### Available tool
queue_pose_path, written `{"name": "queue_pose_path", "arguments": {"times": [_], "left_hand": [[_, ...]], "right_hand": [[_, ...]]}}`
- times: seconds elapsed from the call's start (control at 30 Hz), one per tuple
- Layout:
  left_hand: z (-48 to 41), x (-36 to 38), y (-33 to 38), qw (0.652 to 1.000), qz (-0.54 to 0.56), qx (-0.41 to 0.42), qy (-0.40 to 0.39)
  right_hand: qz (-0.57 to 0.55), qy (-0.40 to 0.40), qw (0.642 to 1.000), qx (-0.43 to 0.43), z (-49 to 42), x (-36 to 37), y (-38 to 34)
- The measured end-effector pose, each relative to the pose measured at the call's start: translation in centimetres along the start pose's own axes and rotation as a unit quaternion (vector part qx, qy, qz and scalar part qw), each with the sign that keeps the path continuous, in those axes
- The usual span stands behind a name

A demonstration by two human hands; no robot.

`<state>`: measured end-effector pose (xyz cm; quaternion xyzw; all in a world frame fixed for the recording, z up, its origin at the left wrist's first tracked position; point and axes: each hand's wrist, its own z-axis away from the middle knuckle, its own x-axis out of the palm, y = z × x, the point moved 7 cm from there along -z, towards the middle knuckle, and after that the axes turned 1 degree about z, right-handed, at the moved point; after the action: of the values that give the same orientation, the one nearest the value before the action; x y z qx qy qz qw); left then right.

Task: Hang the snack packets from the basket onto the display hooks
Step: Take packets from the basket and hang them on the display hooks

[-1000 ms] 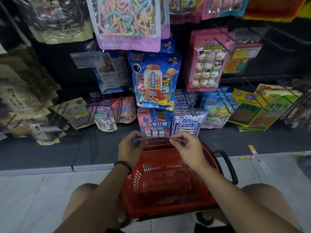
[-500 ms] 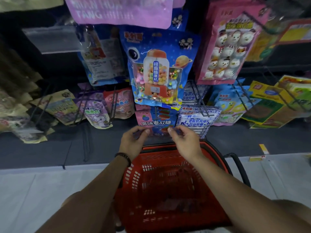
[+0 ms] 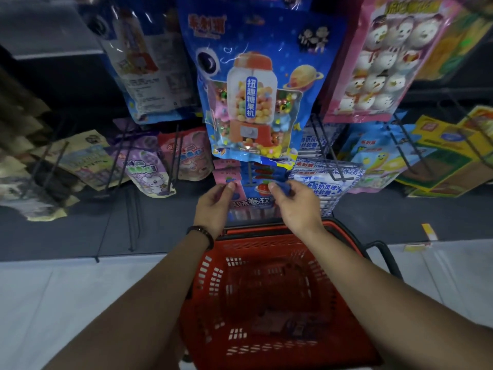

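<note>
While the L hand [image 3: 213, 206] pinches its top left corner & the R hand [image 3: 296, 206] pinches the top right, the pink & blue snack packet [image 3: 252, 202] is held just above the far rim of the red basket [image 3: 213, 276].

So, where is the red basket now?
Head view, low centre: the red basket sits between the person's forearms, just below the left hand and right hand.

Two hands: left hand [image 3: 213, 208], right hand [image 3: 297, 209]; one basket [image 3: 210, 279]; one packet [image 3: 252, 202] (held).
</note>
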<state>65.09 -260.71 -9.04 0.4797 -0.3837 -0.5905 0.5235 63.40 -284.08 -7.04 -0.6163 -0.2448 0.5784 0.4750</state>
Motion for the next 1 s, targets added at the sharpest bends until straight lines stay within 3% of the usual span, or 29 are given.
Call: {"name": "queue_pose_path", "arguments": {"times": [0.3, 0.7, 0.83, 0.9, 1.0], "left_hand": [[-1.1, -0.4, 0.8, 0.997, -0.063, 0.02, 0.038], [-2.0, 0.4, 1.6, 0.979, -0.15, -0.058, 0.122], [-0.6, -0.5, 1.7, 0.976, -0.141, -0.066, 0.155], [0.6, -0.8, 1.4, 0.974, -0.152, -0.087, 0.141], [3.2, 0.1, 1.2, 0.976, -0.2, -0.08, 0.041]], "right_hand": [[-0.007, 0.03, 0.999, 0.024, -0.9, 0.2, -0.2], [0.003, 0.061, 0.994, 0.088, -1.7, 0.9, -0.2], [-0.002, 0.016, 0.996, 0.085, -0.1, 0.9, 0.7], [0.02, -0.018, 0.997, 0.076, 1.1, 0.5, 1.3], [0.024, -0.057, 0.995, 0.078, 2.9, -0.6, 3.5]]}}
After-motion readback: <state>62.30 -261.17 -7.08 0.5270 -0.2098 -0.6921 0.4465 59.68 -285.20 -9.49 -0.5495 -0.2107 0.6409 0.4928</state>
